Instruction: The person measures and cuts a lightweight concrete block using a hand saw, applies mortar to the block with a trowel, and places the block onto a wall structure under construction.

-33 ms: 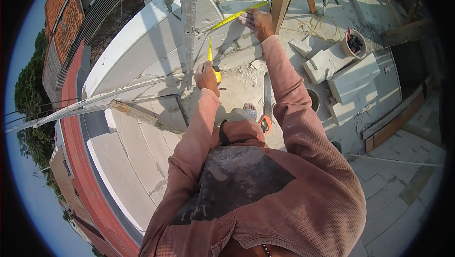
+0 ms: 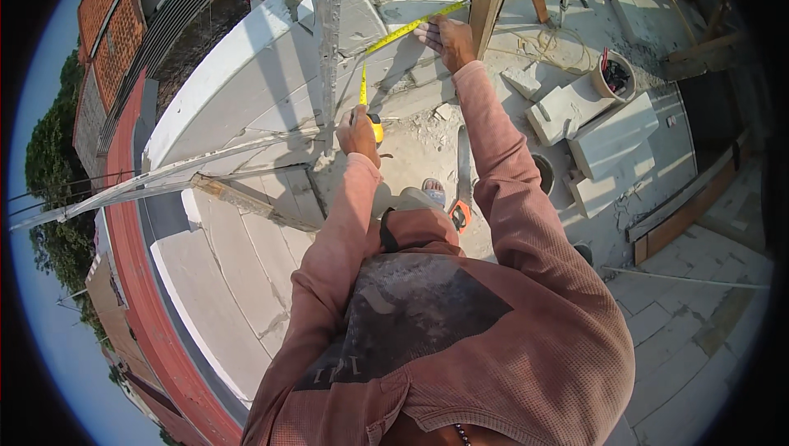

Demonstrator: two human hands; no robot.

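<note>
Tape measure (image 2: pixel 374 127) sits gripped in the left hand (image 2: pixel 357 132), its yellow blade (image 2: pixel 411 27) pinned by the right hand (image 2: pixel 446 37).

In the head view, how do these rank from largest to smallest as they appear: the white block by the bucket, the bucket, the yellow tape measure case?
1. White block, clearly the largest.
2. Bucket.
3. Yellow tape measure case, mostly hidden in the left hand, so its true size is unsure.

The right hand holds the tape blade.
</note>
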